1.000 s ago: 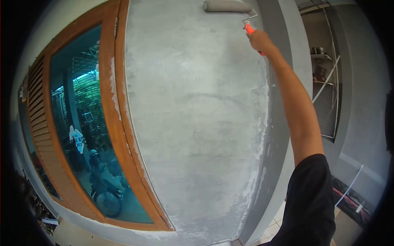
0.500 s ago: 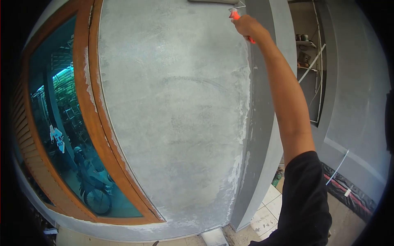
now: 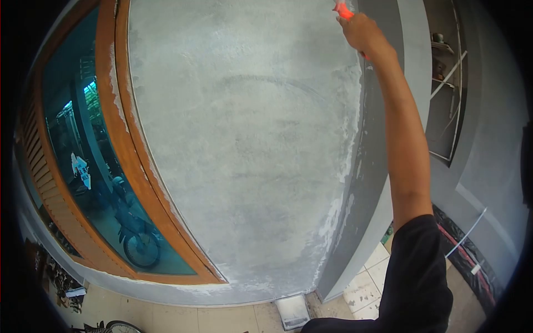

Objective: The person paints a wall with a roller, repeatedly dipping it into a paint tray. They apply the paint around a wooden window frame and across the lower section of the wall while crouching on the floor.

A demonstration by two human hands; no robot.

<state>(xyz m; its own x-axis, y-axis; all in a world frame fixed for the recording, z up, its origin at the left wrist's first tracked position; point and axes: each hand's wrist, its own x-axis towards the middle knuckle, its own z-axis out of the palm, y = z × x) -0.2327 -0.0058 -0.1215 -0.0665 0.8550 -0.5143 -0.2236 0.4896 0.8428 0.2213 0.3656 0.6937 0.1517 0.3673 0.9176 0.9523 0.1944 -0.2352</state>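
Fingers wrapped round the orange handle (image 3: 344,10) of a paint roller, my right hand (image 3: 363,36) is raised at the top of the view, near the wall's right edge. The roller's head lies beyond the top of the frame. Behind the hand spreads a grey wall (image 3: 244,150) with patchy, uneven colour and a rough whitish strip down its right side. A white paint tray (image 3: 292,312) sits on the floor at the wall's foot. Nothing of my left hand shows.
On the left is a wooden window frame (image 3: 141,161) with paint smears and reflecting glass. A darker grey pillar (image 3: 377,122) borders the wall on the right. Beyond it are shelves (image 3: 442,47), a thin white stick (image 3: 466,233) and black plastic sheeting (image 3: 483,283). A wheel (image 3: 123,327) shows at bottom left.
In the view my right hand has shifted right and slightly up, and the roller head has left the frame. The camera has also moved, showing more floor and a wheel below.
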